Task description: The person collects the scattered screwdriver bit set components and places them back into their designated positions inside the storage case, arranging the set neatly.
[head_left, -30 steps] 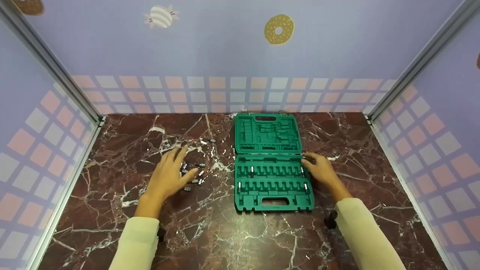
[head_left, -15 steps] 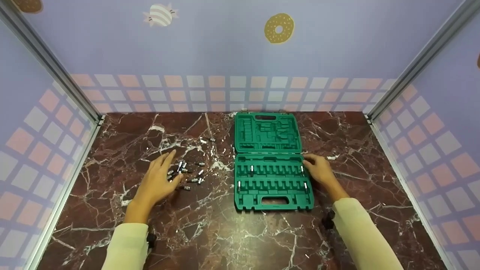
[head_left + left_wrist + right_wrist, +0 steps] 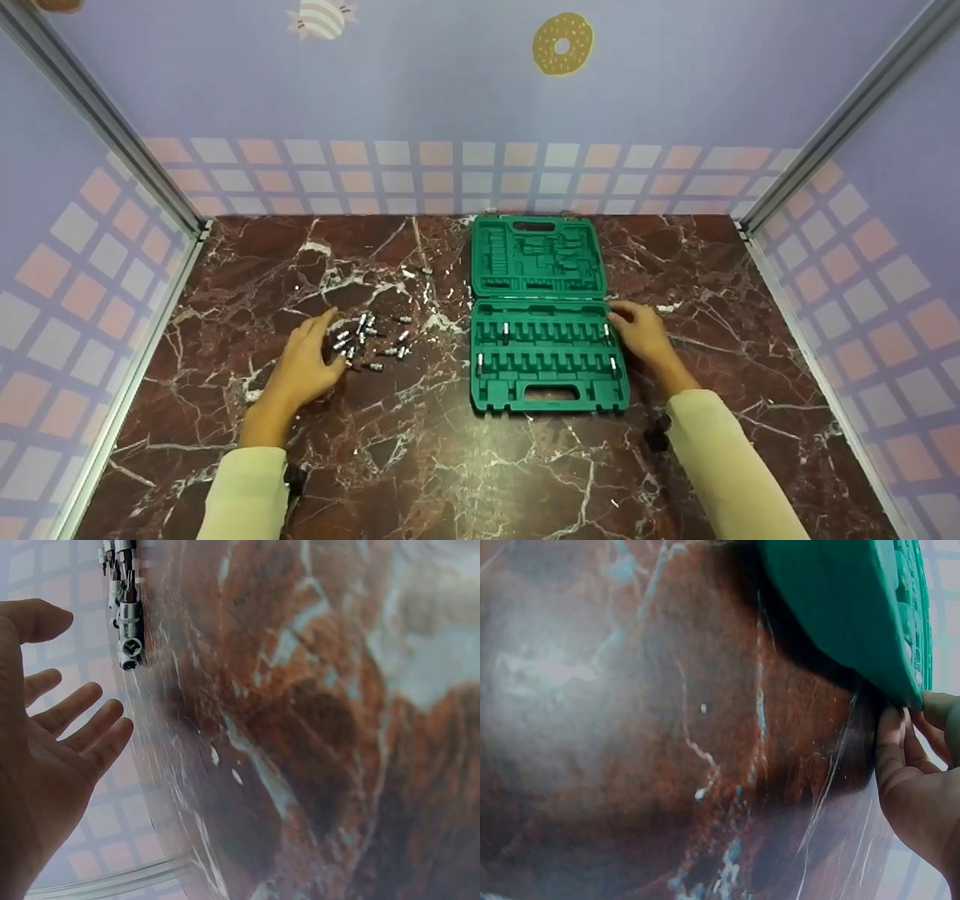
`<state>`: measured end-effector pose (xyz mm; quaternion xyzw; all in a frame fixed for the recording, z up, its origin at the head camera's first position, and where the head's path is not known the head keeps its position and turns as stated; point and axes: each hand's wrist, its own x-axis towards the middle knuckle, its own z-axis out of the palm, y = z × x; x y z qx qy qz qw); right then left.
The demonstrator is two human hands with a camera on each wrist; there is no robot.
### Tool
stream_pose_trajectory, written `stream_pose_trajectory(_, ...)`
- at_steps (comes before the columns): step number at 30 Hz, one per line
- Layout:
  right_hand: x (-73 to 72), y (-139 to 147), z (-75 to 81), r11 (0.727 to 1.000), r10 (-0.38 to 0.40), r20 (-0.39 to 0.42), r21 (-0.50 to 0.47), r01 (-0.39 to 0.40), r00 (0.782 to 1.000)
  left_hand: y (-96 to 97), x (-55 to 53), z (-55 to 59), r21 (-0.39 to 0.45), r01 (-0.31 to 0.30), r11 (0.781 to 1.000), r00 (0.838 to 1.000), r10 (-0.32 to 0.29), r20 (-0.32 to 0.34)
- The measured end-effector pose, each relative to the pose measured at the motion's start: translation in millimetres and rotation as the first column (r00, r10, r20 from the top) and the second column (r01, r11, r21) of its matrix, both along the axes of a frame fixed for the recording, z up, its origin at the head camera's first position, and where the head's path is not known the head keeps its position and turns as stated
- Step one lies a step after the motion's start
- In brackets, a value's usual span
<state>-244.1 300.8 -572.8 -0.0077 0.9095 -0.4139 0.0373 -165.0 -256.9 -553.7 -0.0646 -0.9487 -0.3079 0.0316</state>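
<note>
In the head view, my left hand (image 3: 296, 371) is beside a loose pile of small silvery socket bits (image 3: 370, 332), fingers spread and holding nothing. The left wrist view shows the same hand (image 3: 45, 742) with its fingers apart, and the socket bits (image 3: 130, 619) on the table beyond the thumb. A green plastic tool case (image 3: 492, 396) lies fully unfolded right of the pile. Several socket bits stand in slots of its near half. My right hand (image 3: 645, 341) is at the case's right edge near the hinge; in the right wrist view its thumb and fingers (image 3: 891, 739) pinch that edge.
The marbled dark red table (image 3: 420, 465) spreads around the case. One socket bit (image 3: 427, 271) lies apart, farther back. Patterned panels (image 3: 420, 82) enclose the back and both sides, with metal rails (image 3: 124, 127) at the corners.
My left hand has drawn back left and toward me from over the pile, uncovering more socket bits. The right hand stays at the case's edge. The head view has tilted slightly.
</note>
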Motion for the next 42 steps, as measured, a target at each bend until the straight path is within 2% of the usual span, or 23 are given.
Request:
stream_pose_trajectory(6, -1.7, 0.0, -1.4, 1.0, 0.007, 0.002, 0.006, -0.007, 1.0, -1.3, 1.6, -1.0, 0.033, -0.004, 0.999, 0.999, 0.002, 0.052)
stream_pose_trajectory(13, -0.1, -1.1, -3.3, 1.0, -0.019, 0.013, -0.002, 0.019, 1.0, -4.4, 1.1, -4.7, 0.058, -0.028, 0.998, 0.996, 0.023, 0.083)
stream_pose_trajectory(19, 0.5, -1.1, -3.6, 1.0, -0.018, 0.021, -0.021, 0.018, 1.0, -5.9, 0.6, -10.2, 0.103, -0.05, 0.993, 0.997, 0.045, 0.056)
stream_pose_trajectory(24, -0.1, -0.8, -3.4, 0.999, -0.021, 0.019, -0.027, 0.021, 1.0, -4.0, 1.1, -12.3, 0.126, -0.075, 0.989, 0.995, 0.066, 0.073)
stream_pose_trajectory(33, -1.8, -0.6, -4.4, 0.999, -0.029, 0.01, -0.029, 0.03, 1.0, -0.6, 3.0, -17.0, 0.104, -0.094, 0.99, 0.995, 0.092, 0.03)
stream_pose_trajectory(42, -0.4, -1.2, -4.6, 0.998, -0.02, -0.007, -0.055, 0.019, 1.0, 4.1, 1.9, -18.7, 0.083, -0.097, 0.992, 0.995, 0.096, 0.016)
